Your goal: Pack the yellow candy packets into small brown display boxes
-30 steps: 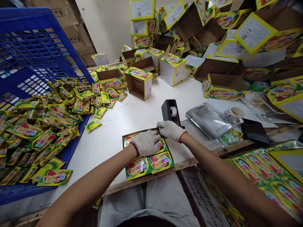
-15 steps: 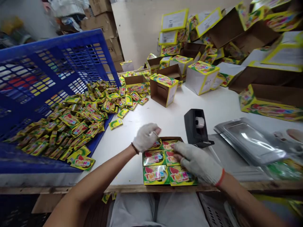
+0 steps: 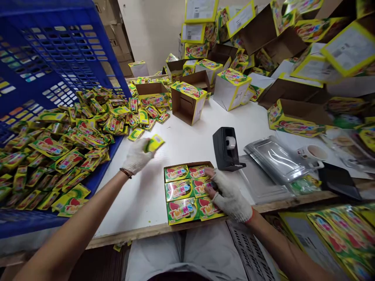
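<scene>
A small yellow-green candy packet [image 3: 155, 143] is pinched in the fingertips of my left hand [image 3: 137, 157], which wears a white knit glove. This hand is above the white tabletop, beside the heap of loose packets [image 3: 67, 144]. In front of me sits an open display carton [image 3: 165, 177] filled with "TWINS" packets [image 3: 182, 210] in two columns. My gloved right hand [image 3: 231, 195] rests on the carton's right side, bare fingertips spread and touching the packets at the top right. Part of that column lies hidden under it.
A blue crate [image 3: 96, 43] tips toward me at the left. Beyond the carton stand a black tape dispenser [image 3: 224, 150], clear plastic trays [image 3: 275, 158] and a mug [image 3: 312, 154]. Several empty cartons [image 3: 189, 103] crowd the back and right. The table's wooden edge [image 3: 137, 236] is close to me.
My left hand has moved left and away from the carton, and a packet now shows in its fingers. My right hand has stayed at the carton. The view has shifted right.
</scene>
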